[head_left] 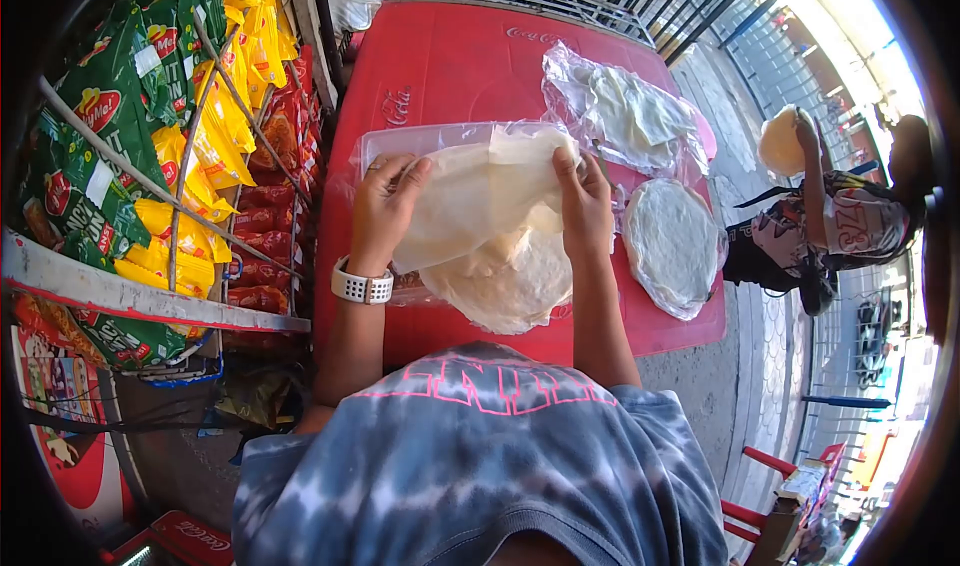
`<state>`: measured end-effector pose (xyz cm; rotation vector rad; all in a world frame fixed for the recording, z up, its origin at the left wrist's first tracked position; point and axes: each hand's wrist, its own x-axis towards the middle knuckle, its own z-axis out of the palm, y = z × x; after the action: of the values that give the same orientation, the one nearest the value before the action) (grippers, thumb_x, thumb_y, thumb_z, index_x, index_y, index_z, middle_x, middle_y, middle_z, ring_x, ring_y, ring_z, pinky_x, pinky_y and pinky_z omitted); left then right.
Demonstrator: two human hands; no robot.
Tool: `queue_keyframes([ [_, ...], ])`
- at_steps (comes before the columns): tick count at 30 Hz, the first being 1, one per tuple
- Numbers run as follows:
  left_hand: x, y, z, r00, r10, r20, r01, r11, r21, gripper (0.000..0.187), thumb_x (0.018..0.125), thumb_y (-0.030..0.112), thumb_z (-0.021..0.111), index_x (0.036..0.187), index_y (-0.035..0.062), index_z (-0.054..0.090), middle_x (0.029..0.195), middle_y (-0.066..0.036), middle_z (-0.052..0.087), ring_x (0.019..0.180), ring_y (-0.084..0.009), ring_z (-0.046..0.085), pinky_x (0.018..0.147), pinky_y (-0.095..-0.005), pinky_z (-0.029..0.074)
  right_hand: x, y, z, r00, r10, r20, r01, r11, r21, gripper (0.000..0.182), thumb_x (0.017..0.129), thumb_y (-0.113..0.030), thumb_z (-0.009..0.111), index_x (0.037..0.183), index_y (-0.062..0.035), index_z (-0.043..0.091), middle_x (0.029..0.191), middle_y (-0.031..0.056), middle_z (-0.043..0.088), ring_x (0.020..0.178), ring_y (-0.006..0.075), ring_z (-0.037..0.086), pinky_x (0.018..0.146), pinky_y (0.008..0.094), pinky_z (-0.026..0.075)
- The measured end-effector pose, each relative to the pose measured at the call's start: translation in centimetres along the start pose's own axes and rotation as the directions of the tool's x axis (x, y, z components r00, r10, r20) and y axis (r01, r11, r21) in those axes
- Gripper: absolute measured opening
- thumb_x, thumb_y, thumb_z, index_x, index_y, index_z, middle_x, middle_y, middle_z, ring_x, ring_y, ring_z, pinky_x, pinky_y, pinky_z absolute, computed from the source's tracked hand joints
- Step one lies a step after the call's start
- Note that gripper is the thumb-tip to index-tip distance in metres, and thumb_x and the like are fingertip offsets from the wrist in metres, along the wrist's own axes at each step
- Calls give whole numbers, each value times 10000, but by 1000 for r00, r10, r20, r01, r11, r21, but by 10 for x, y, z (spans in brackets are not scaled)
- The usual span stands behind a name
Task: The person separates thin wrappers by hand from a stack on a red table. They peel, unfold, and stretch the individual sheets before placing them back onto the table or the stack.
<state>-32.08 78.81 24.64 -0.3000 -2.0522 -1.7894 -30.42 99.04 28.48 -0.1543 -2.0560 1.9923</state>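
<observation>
A thin, pale spring roll wrapper (465,201) is stretched between my two hands. My left hand (392,201), below which a white watch is strapped, pinches its left side. At its upper right corner, my right hand (585,191) grips it between thumb and fingers. Underneath lies a round stack of wrappers (500,281), partly hidden by the raised sheet. Clear plastic (380,146) spreads behind and around the sheet. To the right sits another round wrapper stack (674,249) in clear plastic. Beyond it, a crumpled clear bag (630,111) holds more pale sheets.
Everything rests on a red table (460,66) with raised lettering. Hanging snack packs (200,146) crowd the left behind a metal rack (150,301). A person (830,216) stands on the pavement at right, holding something round and pale. A red chair frame (765,486) is at lower right.
</observation>
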Motion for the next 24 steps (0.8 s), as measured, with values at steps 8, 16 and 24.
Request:
queue_keyframes([
  [8, 11, 33, 15, 935, -76, 346, 20, 987, 162, 425, 756, 343, 607, 959, -24, 536, 829, -148, 608, 738, -191, 603, 613, -269, 446, -5, -12, 14, 888, 89, 452, -200, 958, 204, 403, 812, -310, 552, 1049, 7, 475, 898, 49, 530, 885, 101, 484, 747, 235, 383],
  [16, 12, 20, 17, 972, -77, 221, 88, 995, -44, 214, 790, 192, 596, 844, 0, 517, 732, -44, 560, 652, -97, 516, 570, -254, 433, 9, -15, 13, 992, -12, 124, 40, 974, -223, 259, 736, -177, 653, 888, 15, 567, 712, 34, 572, 604, 78, 520, 551, 222, 420],
  [24, 14, 25, 7, 948, -256, 192, 313, 863, -397, 519, 755, 171, 641, 1165, 30, 357, 854, -31, 533, 721, -92, 527, 637, -212, 436, 10, -4, 7, 986, -65, 152, 49, 993, 104, 262, 849, -264, 516, 952, -24, 497, 773, 28, 542, 636, 68, 505, 583, 210, 401],
])
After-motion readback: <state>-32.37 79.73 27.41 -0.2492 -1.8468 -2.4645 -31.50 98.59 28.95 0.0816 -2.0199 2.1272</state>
